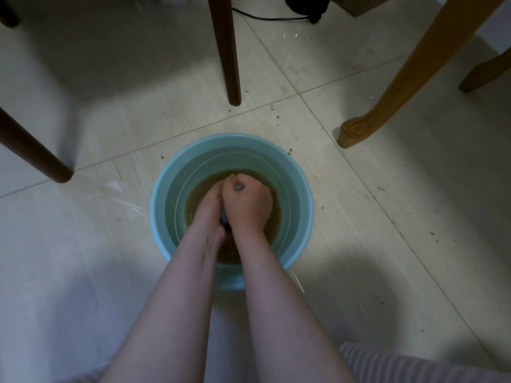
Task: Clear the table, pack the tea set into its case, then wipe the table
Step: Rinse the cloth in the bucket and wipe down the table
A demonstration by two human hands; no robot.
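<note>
Looks like the rinse-and-wring step ahead of the table wipe. Crouched low over a teal basin [296, 194] parked on the tiled floor [110, 244], presumably to keep drips off the furniture. Can only spot slivers of the cloth [226, 221]: a dark strip squeezed between the two wrists, plus a grey nub poking out of the right hand [247, 203]. Gripping it there in a tight fist, fingers curled all the way in. Left hand [210, 208] jammed up against the right one, and honestly can't tell how its fingers lie. Holding the lot just over the brown water [196, 200], probably so the squeezings fall straight back in. Tea dregs for the tint, at a guess.

Quick count — one basin, one cloth, two hands. Three dark furniture legs [225, 51], two pale wooden legs [409, 64], one black cable [271, 17] up top, one patch of striped fabric [414, 363] at the bottom edge. No tea set, case or tabletop anywhere in view.
</note>
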